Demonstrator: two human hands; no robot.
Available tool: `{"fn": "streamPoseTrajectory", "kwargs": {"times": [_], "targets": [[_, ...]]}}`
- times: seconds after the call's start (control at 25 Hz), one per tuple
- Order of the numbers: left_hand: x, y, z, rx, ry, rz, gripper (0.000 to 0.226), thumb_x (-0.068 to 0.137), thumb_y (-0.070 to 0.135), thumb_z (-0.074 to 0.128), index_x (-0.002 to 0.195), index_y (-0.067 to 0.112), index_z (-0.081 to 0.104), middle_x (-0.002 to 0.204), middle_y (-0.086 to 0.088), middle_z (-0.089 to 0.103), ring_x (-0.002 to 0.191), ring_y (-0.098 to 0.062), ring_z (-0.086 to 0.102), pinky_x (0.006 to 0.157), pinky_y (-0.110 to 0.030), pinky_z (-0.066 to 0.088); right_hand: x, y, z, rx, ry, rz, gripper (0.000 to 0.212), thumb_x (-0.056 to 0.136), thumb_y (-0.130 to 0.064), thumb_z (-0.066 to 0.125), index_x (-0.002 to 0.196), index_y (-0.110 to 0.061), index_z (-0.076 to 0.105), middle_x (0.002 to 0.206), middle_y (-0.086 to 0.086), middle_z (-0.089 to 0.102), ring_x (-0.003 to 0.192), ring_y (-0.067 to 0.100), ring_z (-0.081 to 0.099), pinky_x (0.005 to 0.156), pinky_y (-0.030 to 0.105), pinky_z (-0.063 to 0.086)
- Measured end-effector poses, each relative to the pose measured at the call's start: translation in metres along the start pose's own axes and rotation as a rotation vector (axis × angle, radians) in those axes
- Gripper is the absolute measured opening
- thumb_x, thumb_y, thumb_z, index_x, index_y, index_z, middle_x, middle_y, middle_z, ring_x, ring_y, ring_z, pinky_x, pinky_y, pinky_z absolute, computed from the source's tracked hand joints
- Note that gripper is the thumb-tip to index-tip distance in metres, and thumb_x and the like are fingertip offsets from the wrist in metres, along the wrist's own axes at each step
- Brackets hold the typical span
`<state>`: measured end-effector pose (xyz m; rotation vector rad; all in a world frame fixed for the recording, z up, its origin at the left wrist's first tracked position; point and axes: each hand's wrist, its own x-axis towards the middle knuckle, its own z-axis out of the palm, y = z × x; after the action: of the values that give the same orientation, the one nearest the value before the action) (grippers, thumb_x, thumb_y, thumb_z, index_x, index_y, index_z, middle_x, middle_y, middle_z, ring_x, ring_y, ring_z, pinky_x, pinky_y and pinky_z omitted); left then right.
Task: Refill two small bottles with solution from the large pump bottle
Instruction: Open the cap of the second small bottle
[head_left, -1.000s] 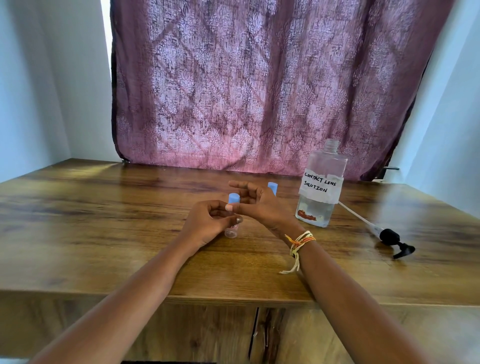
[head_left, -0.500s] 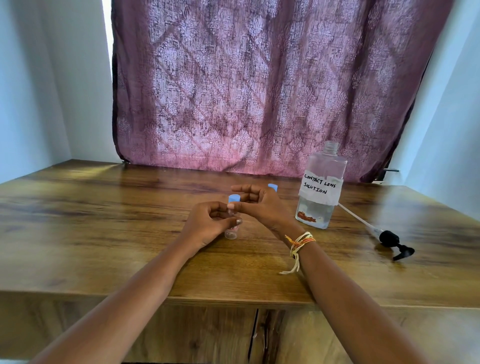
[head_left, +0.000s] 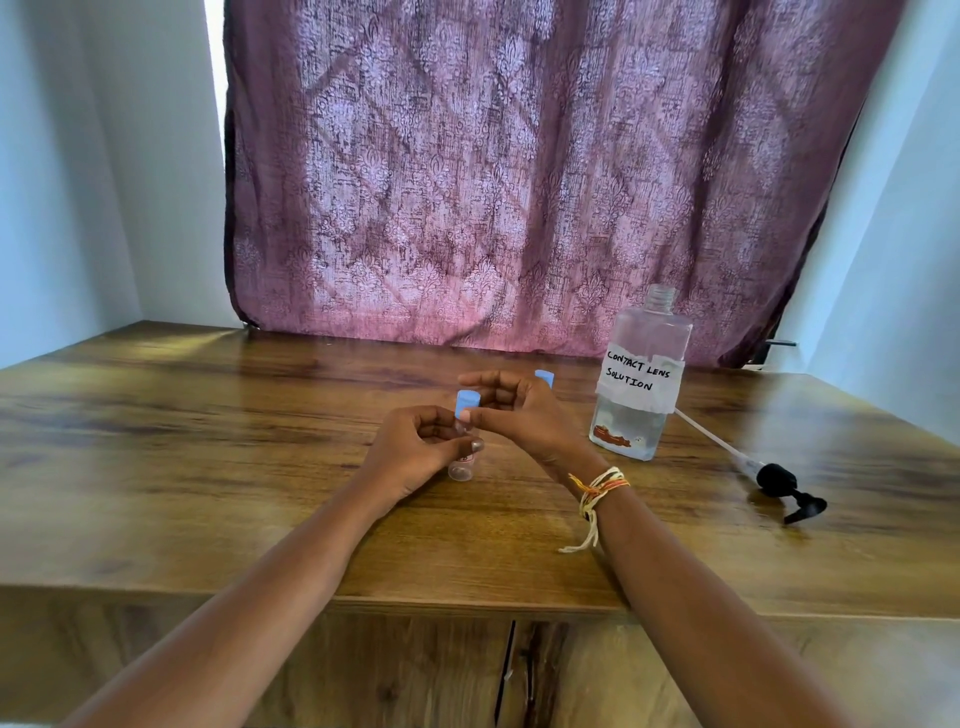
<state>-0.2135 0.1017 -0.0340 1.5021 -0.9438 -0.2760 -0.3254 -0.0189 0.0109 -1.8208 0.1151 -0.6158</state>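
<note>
Nothing shifted: left hand (head_left: 415, 447) grips small bottle (head_left: 461, 467), right hand (head_left: 519, 415) pinches cap (head_left: 466, 404).

bare wooden table (head_left: 208, 467) left of hands, large bottle (head_left: 641, 384) and pump head (head_left: 779, 483) crowd right side

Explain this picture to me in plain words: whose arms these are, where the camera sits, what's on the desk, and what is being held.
There is no machine: a person wears a camera on the head, looking down at both arms. The left hand grips a small clear bottle standing on the wooden desk, and the right hand pinches its blue cap. A second blue cap peeks out behind the right hand. To the right stands the large bottle labelled contact lens solution, open-necked, its black pump lying beside it.
</note>
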Motion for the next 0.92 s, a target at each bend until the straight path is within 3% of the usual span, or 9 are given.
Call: {"fn": "streamPoseTrajectory", "kwargs": {"times": [0.16, 0.4, 0.56, 0.64, 0.76, 0.92], "targets": [[-0.002, 0.003, 0.001, -0.008, -0.012, -0.009, 0.019, 0.066, 0.02, 0.086, 0.081, 0.025, 0.076, 0.081, -0.001, 0.078, 0.08, -0.017, 0.075, 0.08, -0.038, 0.059, 0.001, 0.003, -0.001, 0.01, -0.057, 0.005, 0.045, 0.082, 0.007, 0.068, 0.125, -0.004, 0.06, 0.111, 0.019, 0.068, 0.096, 0.021, 0.064, 0.093, 0.037, 0.054], [-0.002, 0.005, 0.002, 0.009, 0.013, 0.003, 0.019, 0.067, 0.014, 0.085, 0.08, 0.02, 0.074, 0.08, -0.002, 0.077, 0.076, -0.012, 0.074, 0.071, -0.027, 0.057, 0.005, 0.006, -0.001, 0.06, 0.036, -0.024, 0.039, 0.074, 0.0, 0.078, 0.107, -0.014, 0.064, 0.087, 0.005, 0.071, 0.084, 0.018, 0.068, 0.079, 0.027, 0.055], [-0.002, 0.005, 0.003, 0.009, 0.033, -0.013, 0.021, 0.065, 0.015, 0.087, 0.079, 0.019, 0.072, 0.078, 0.003, 0.076, 0.068, -0.004, 0.071, 0.065, -0.019, 0.056, 0.009, 0.007, -0.002, 0.197, 0.152, -0.007, 0.029, 0.074, 0.002, 0.078, 0.094, -0.013, 0.062, 0.091, 0.014, 0.07, 0.097, 0.03, 0.067, 0.093, 0.041, 0.053], [-0.002, 0.004, 0.003, 0.009, 0.031, -0.009, 0.022, 0.065, 0.014, 0.087, 0.079, 0.018, 0.071, 0.079, 0.001, 0.075, 0.066, -0.002, 0.069, 0.064, -0.017, 0.054, 0.009, 0.007, -0.003, 0.201, 0.199, -0.009, 0.024, 0.076, 0.001, 0.077, 0.091, -0.012, 0.062, 0.091, 0.015, 0.07, 0.096, 0.029, 0.067, 0.093, 0.041, 0.053], [-0.002, 0.003, 0.003, 0.023, 0.033, 0.008, 0.021, 0.065, 0.017, 0.087, 0.079, 0.021, 0.072, 0.078, 0.004, 0.075, 0.066, -0.001, 0.069, 0.062, -0.014, 0.053, 0.013, 0.004, -0.003, -0.059, 0.237, -0.062, 0.021, 0.079, -0.002, 0.076, 0.097, -0.006, 0.066, 0.098, 0.017, 0.072, 0.089, 0.019, 0.068, 0.082, 0.028, 0.056], [0.0, 0.0, 0.003, 0.034, 0.028, -0.008, 0.023, 0.067, 0.022, 0.086, 0.084, 0.018, 0.072, 0.081, 0.002, 0.075, 0.069, -0.003, 0.069, 0.066, -0.017, 0.053, 0.038, -0.002, 0.0, -0.513, 0.138, -0.123, 0.022, 0.09, -0.007, 0.064, 0.11, -0.002, 0.068, 0.106, 0.017, 0.07, 0.089, 0.019, 0.062, 0.087, 0.038, 0.052]]}}
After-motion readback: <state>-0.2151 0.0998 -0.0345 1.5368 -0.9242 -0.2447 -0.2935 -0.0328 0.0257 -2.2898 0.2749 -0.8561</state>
